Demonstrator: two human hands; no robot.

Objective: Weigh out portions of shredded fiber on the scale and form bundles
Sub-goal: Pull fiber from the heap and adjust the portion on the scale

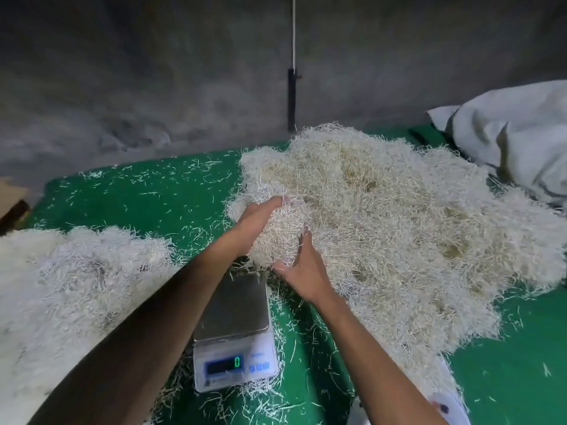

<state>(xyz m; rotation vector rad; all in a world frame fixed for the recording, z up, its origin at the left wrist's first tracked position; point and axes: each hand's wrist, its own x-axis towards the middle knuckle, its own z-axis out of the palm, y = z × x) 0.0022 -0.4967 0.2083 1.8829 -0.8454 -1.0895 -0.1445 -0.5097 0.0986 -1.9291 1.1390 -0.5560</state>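
Head camera, looking down over a green-covered table (147,191): a clump of shredded fiber (280,233) is held between a person's two bare hands, just beyond the far edge of a digital scale (234,329) and at the near-left edge of a large fiber heap (399,216). The left hand (256,220) cups the clump from the left, fingers curved round its far side; the right hand (302,271) grips it from the near right, thumb and fingers curled into the strands. The scale's steel platform (236,305) carries no fiber, and its display (225,365) shows a green 0, with blue buttons just beside the readout. Loose strands lie scattered around the scale and across the green surface. A second, paler pile of fiber (70,289) lies to the left, well apart from the main heap. A pale cloth sack (509,139) slumps at the far right corner, touching the heap's edge. Behind the table rises a grey wall (153,72).
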